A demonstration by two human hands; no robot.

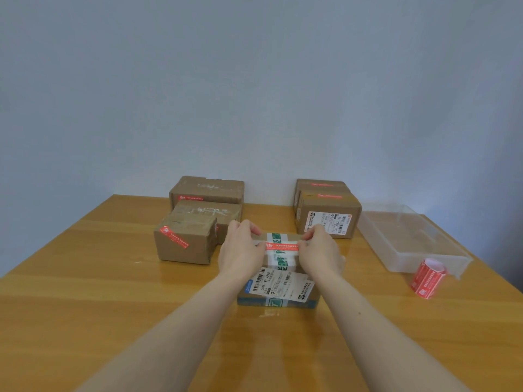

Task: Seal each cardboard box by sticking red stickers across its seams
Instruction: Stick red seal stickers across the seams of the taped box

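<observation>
Both hands meet over the cardboard box that sits on the wooden table directly in front of the person. The left hand rests on the box's left top edge, its fingers curled and pinching the left end of a red sticker. The right hand mirrors it on the box's right side, its fingertips pinching the sticker's right end. Between them the sticker lies stretched flat across the green-and-white tape that runs along the box's top seam; whether it is fully stuck down cannot be told. Both forearms reach forward from the near table edge and converge on the box, wrists nearly level.

A white shipping label covers the near part of the box's top. Beyond the box to its left stand three brown boxes, two showing red stickers. Beyond it to the right are stacked boxes, also with red stickers on top. Further right of the box lies a clear plastic tray, and a roll of red stickers stands just at the tray's near corner.
</observation>
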